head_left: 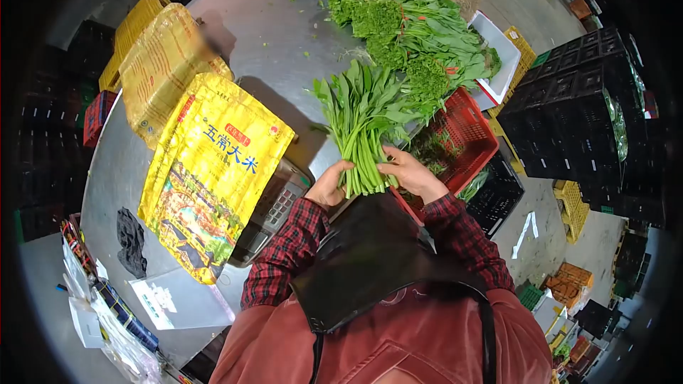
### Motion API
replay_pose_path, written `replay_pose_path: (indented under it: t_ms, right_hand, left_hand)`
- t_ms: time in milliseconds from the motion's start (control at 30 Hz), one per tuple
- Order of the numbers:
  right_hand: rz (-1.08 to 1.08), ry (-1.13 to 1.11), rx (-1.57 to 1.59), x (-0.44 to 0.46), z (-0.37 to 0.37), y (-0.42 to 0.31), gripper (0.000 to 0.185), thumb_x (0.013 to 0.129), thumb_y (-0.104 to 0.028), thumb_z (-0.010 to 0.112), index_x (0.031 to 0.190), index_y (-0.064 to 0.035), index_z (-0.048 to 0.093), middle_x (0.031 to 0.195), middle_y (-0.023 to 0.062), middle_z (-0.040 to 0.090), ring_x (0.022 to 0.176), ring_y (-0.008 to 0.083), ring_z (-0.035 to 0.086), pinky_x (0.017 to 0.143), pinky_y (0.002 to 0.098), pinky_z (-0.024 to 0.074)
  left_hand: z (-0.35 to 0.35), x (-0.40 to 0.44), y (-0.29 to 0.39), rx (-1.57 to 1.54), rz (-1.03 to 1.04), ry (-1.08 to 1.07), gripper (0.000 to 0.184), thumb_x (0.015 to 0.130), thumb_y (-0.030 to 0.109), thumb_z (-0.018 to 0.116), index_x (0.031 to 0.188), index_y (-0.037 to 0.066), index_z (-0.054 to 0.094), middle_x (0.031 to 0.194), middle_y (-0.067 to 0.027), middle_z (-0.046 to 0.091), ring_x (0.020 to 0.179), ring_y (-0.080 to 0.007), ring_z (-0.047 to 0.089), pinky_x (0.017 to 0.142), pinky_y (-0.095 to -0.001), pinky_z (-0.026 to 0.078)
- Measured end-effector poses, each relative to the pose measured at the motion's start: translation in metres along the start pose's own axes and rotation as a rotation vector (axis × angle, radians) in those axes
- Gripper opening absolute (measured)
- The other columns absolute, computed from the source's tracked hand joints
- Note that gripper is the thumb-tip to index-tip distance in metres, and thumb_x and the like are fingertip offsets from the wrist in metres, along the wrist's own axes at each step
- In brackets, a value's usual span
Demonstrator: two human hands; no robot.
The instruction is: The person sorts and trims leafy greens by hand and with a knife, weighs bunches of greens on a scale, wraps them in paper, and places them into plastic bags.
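Note:
A bunch of leafy greens [363,117] with long pale-green stems is between my hands, leaves pointing away from me and cut ends toward my apron. My left hand [329,183] is closed on the left side of the stems, thumb along them. From the right, my right hand [414,172] grips the stems near their lower ends. Just left of my left hand, a scale [281,203] with a keypad is partly covered by a yellow rice bag [220,163]. Below and right of the bunch stands a red plastic crate [466,135] with loose greens inside.
More greens [420,35] lie piled on the metal table [270,21], several bunches tied with red bands. Beyond them is a white foam box [501,50]. Black crates [569,114] are stacked at right. A dark cloth [131,242] and clear plastic bag [178,302] lie at left.

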State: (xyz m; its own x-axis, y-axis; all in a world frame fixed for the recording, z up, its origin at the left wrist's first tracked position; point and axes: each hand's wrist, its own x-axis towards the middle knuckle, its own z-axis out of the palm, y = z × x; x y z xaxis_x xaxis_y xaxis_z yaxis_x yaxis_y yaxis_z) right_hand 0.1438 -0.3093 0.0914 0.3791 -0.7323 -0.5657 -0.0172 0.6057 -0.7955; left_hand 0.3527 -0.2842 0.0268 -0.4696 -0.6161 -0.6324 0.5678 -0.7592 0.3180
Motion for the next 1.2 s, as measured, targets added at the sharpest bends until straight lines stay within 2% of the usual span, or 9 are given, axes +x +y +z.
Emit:
replay_pose_path:
  t_ms: [167,400,533,733,867,933,1067,1167,1200]
  right_hand:
    - [-0.272,0.116,-0.086,-0.004,0.015,-0.013,0.039,0.086,-0.005,0.067,0.123,0.0023,0.054,0.105,0.0059,0.064,0.093,0.0119,0.059,0.078,0.0268,0.0480]
    - [-0.168,-0.003,-0.403,0.012,-0.020,-0.003,0.021,0.085,-0.009,0.068,0.102,0.0030,0.063,0.102,0.0093,0.065,0.083,0.0144,0.061,0.074,0.0272,0.0478]
    - [-0.185,-0.073,-0.409,0.018,-0.039,-0.006,0.018,0.083,-0.011,0.069,0.092,0.0038,0.065,0.104,0.0122,0.064,0.082,0.0168,0.062,0.073,0.0285,0.0474]
    - [-0.246,-0.119,-0.436,0.008,-0.059,-0.003,0.015,0.081,-0.010,0.069,0.088,0.0031,0.065,0.112,0.0151,0.063,0.094,0.0193,0.061,0.078,0.0294,0.0480]
    - [-0.712,-0.098,-0.855,-0.015,-0.077,-0.025,0.014,0.080,-0.011,0.069,0.085,0.0016,0.065,0.122,0.0176,0.059,0.108,0.0236,0.058,0.088,0.0313,0.0464]
    - [-0.471,-0.441,-0.538,-0.026,-0.097,-0.054,0.017,0.079,-0.013,0.071,0.089,-0.0008,0.065,0.130,0.0204,0.055,0.116,0.0288,0.056,0.098,0.0346,0.0422]
    - [0.023,-0.377,-0.170,-0.032,-0.124,-0.093,0.023,0.078,-0.014,0.073,0.096,-0.0029,0.065,0.127,0.0203,0.056,0.114,0.0336,0.055,0.097,0.0373,0.0426]
    - [-0.615,0.286,-1.230,-0.012,-0.115,-0.111,0.029,0.078,-0.014,0.073,0.103,-0.0027,0.063,0.106,0.0167,0.064,0.100,0.0349,0.061,0.089,0.0365,0.0477]
    - [-0.721,0.259,-1.079,0.003,-0.104,-0.115,0.029,0.077,-0.018,0.074,0.100,-0.0020,0.064,0.095,0.0148,0.064,0.091,0.0343,0.062,0.083,0.0364,0.0493]
  left_hand:
    - [0.012,-0.001,0.009,-0.102,0.016,-0.064,0.047,0.095,0.041,0.054,0.125,0.005,0.055,0.114,-0.0099,0.066,0.099,-0.0236,0.066,0.091,-0.0411,0.052]
    - [0.031,0.007,0.009,-0.282,-0.042,-0.113,0.049,0.094,0.045,0.057,0.127,0.008,0.053,0.118,-0.0075,0.063,0.105,-0.0197,0.064,0.090,-0.0383,0.053]
    - [0.019,0.031,-0.005,-0.120,-0.156,-0.141,0.045,0.094,0.041,0.058,0.125,0.009,0.056,0.113,-0.0072,0.065,0.099,-0.0192,0.065,0.085,-0.0358,0.054]
    - [0.061,0.023,-0.018,0.063,0.085,0.013,0.036,0.091,0.027,0.064,0.119,0.005,0.058,0.101,-0.0087,0.068,0.085,-0.0182,0.068,0.075,-0.0339,0.058]
    - [0.086,0.017,-0.012,0.101,0.157,0.046,0.035,0.090,0.021,0.067,0.119,0.003,0.058,0.100,-0.0089,0.068,0.087,-0.0187,0.067,0.076,-0.0337,0.057]
    - [0.090,0.016,-0.011,0.092,0.166,0.035,0.035,0.090,0.019,0.067,0.119,0.003,0.058,0.100,-0.0088,0.068,0.087,-0.0190,0.067,0.076,-0.0337,0.057]
    - [0.091,0.023,-0.003,0.088,0.167,0.053,0.031,0.089,0.015,0.068,0.116,0.002,0.059,0.101,-0.0084,0.068,0.090,-0.0195,0.067,0.078,-0.0331,0.056]
    - [0.085,0.028,-0.007,0.274,0.230,0.124,0.028,0.086,0.007,0.070,0.112,0.002,0.060,0.101,-0.0071,0.068,0.091,-0.0175,0.066,0.081,-0.0317,0.055]
    - [0.086,0.029,-0.008,0.276,0.229,0.119,0.028,0.086,0.007,0.070,0.112,0.002,0.060,0.101,-0.0071,0.068,0.091,-0.0175,0.066,0.081,-0.0317,0.055]
